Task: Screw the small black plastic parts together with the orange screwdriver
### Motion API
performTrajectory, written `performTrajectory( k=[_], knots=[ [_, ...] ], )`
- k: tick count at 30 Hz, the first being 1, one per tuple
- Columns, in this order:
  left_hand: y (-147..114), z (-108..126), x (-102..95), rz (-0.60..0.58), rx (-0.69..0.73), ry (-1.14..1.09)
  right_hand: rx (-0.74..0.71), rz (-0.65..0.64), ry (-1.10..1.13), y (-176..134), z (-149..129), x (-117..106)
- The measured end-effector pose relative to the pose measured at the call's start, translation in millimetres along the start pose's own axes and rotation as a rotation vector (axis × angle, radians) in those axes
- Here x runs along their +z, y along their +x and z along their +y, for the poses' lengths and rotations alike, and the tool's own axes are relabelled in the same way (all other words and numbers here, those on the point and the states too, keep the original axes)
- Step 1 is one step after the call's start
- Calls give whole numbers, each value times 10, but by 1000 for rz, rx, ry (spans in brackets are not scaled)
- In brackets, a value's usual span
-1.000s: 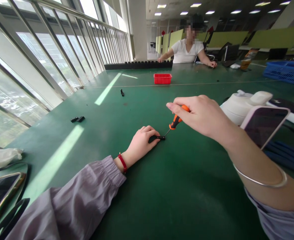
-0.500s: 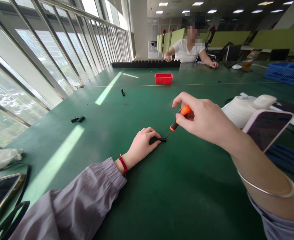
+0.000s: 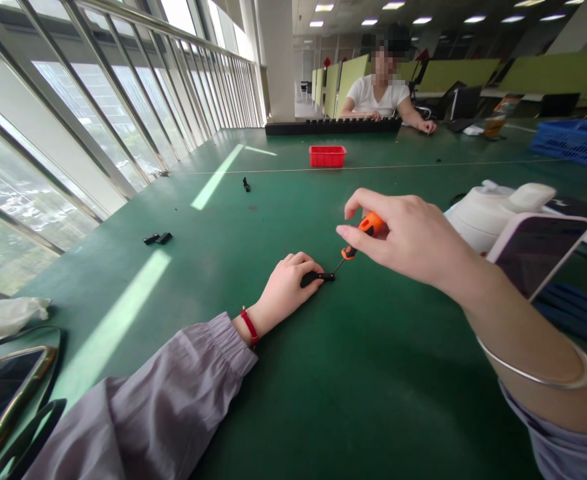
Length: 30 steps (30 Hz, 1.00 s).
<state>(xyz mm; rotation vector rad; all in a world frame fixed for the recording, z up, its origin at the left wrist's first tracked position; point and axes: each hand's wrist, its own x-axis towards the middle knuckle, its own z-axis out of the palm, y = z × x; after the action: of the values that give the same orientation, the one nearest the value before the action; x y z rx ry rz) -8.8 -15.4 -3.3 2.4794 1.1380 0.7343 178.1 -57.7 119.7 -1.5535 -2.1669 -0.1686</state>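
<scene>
My left hand [image 3: 294,280] pinches a small black part [image 3: 327,276] against the green table, its far end sticking out past the fingertips. My right hand [image 3: 398,227] is around the orange and black screwdriver [image 3: 370,225], with the thumb and index finger lifted off the handle's side. The screwdriver leans, and its thin shaft runs down to the outer end of the black part. Whether its tip sits in a screw is too small to tell.
A red bin [image 3: 327,157] stands ahead, before a long black strip [image 3: 318,128] and a seated person [image 3: 379,97]. Small black pieces [image 3: 158,238] lie left. At right are a white object [image 3: 493,213], a phone [image 3: 538,250] and a blue basket [image 3: 573,143]. Another phone [image 3: 8,393] lies front left.
My right thumb has moved left, away from the screwdriver handle, opening the grip. The long black strip has slid to the right, and the person's hand behind it has moved right too.
</scene>
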Motion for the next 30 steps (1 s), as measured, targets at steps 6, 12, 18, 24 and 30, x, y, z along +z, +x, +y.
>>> performTrajectory(
  k=[6,12,18,24,30],
  knots=[
    [0,-11,14,0,4,2,19,-8,-1,4,38,-23],
    [-3,-7,13,-4,7,9,59,-42,-6,15,33,-18],
    [-4,-5,8,-8,11,25,85,23,-38,22,20,28],
    [-7,14,3,-9,15,39,26,-13,88,16,20,34],
    [-12,22,1,-15,7,51,80,-7,60,15,10,42]
  ],
)
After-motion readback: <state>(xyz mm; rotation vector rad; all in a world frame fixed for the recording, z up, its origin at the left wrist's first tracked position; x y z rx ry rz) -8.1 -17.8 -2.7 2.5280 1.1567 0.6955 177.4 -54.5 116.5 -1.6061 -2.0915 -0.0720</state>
